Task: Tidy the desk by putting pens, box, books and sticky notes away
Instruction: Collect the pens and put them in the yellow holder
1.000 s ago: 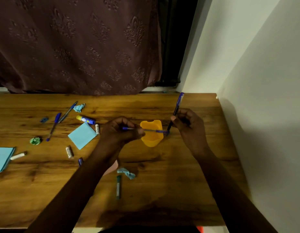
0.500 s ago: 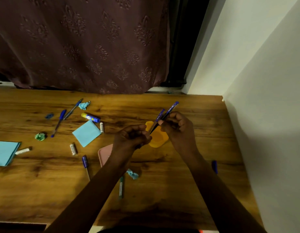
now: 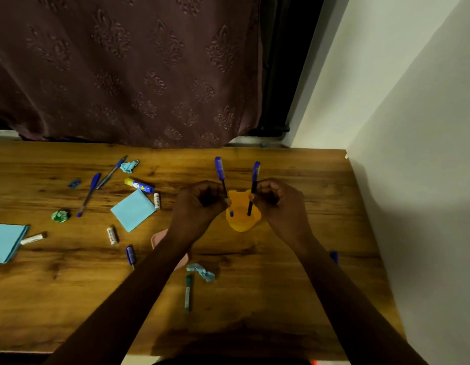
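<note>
Head view, left hand: the left hand (image 3: 199, 204) is pinching a slim blue capped plastic pen (image 3: 220, 172) at mid-barrel, with its fingers curled.
Head view, right hand: the right hand (image 3: 278, 204) is gripping a second blue capped pen (image 3: 255, 177) the same way.
Pen position: both are standing near upright, caps up, with their lower ends sitting inside the cup mouth.
Holder: a small yellow-orange plastic cup (image 3: 243, 222) is standing upright between the hands on the wooden desk (image 3: 281, 285), right of centre.
Handling, judged: the pens are looking light, stiff and smooth, so a mid-barrel pinch is serving well. The cup is appearing light and risking a tip if its rim is knocked.
Outstanding: loose blue pens (image 3: 90, 191) and a pale blue sticky-note pad (image 3: 133, 210) are lying to the left.
</note>
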Tool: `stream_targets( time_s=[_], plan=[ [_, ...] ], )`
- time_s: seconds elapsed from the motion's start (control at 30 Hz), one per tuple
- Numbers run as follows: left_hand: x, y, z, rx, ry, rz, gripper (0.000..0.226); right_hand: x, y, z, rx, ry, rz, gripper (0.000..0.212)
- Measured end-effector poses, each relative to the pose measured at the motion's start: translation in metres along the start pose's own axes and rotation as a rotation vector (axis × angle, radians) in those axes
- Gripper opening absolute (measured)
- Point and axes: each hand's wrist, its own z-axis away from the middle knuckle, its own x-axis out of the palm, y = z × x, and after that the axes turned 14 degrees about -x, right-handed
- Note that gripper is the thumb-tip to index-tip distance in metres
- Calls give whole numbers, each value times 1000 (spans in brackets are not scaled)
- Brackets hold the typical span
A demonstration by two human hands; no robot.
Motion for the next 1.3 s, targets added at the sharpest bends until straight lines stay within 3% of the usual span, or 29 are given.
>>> stream_targets(
  time_s=[0.43,0.7,0.93,1.13,1.3],
  plan=[
    [18,-24,-15,-31,155,-247,11,26,-7,-17,20,-358,329,7],
    [15,-25,-12,-88,153,-266,5,40,-9,-23,78,-352,374,12],
    [6,-23,-5,-58,177,-262,31,27,-9,-17,39,-289,362,24],
    [-2,-19,11,-4,226,-288,31,-30,-2,14,88,-115,373,13],
    [14,-11,41,53,90,-259,24,-72,16,58,254,-57,467,5]
  ],
)
